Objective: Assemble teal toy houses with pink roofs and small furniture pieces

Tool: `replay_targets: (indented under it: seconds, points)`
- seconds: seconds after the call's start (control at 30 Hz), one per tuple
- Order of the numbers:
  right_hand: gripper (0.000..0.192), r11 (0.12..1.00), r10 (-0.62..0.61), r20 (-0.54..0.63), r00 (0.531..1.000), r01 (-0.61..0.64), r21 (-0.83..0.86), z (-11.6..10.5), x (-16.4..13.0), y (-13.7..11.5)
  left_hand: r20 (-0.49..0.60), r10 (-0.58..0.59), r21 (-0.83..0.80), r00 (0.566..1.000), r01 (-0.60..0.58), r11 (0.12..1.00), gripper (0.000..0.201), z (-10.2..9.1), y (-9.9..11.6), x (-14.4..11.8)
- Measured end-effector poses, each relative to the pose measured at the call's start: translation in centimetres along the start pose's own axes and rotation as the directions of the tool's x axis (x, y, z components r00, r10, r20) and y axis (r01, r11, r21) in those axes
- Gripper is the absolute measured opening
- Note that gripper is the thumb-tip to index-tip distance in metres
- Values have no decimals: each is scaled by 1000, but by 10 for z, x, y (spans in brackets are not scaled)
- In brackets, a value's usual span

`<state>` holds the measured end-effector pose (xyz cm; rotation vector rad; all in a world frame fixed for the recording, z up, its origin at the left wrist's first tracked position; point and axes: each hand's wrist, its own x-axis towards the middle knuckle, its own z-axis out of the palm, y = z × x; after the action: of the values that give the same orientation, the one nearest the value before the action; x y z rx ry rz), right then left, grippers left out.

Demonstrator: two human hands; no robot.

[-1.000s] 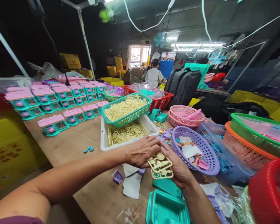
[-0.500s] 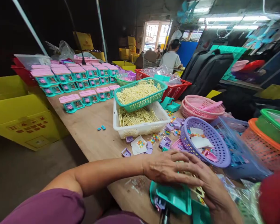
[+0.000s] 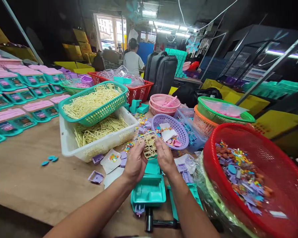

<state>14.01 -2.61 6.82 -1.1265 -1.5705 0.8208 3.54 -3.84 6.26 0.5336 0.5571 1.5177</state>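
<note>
Cream plastic frame [image 3: 149,145] clamped between left hand [image 3: 135,163] and right hand [image 3: 164,157], above one open teal case [image 3: 149,190]; one purple basket [image 3: 180,127] holding cards.

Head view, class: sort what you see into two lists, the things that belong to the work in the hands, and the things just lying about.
In the work:
left hand
right hand
cream plastic frame, held between both
open teal case below the hands

Lying about:
red basket of small bits
purple basket
blue discs
black backpack

Frame [image 3: 149,145] above open case [image 3: 148,190]
</note>
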Motion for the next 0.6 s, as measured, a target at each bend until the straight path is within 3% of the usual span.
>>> replay_targets:
  seconds: [0.17, 0.4, 0.6]
  points:
    - [48, 1000, -24, 109, 994, 26, -16, -2, 3, 9, -59, 2, -31, 998, -4, 1000, 24, -5, 0, 0]
    - [44, 998, -51, 396, 917, 30, 58, -24, 11, -1, 101, -109, 104, 989, 98, 990, 41, -4, 22, -1]
    - [44, 967, 58, 379, 924, -147, 210, -17, 7, 3, 178, -175, 238, 968, 130, 963, 38, -10, 36, 2]
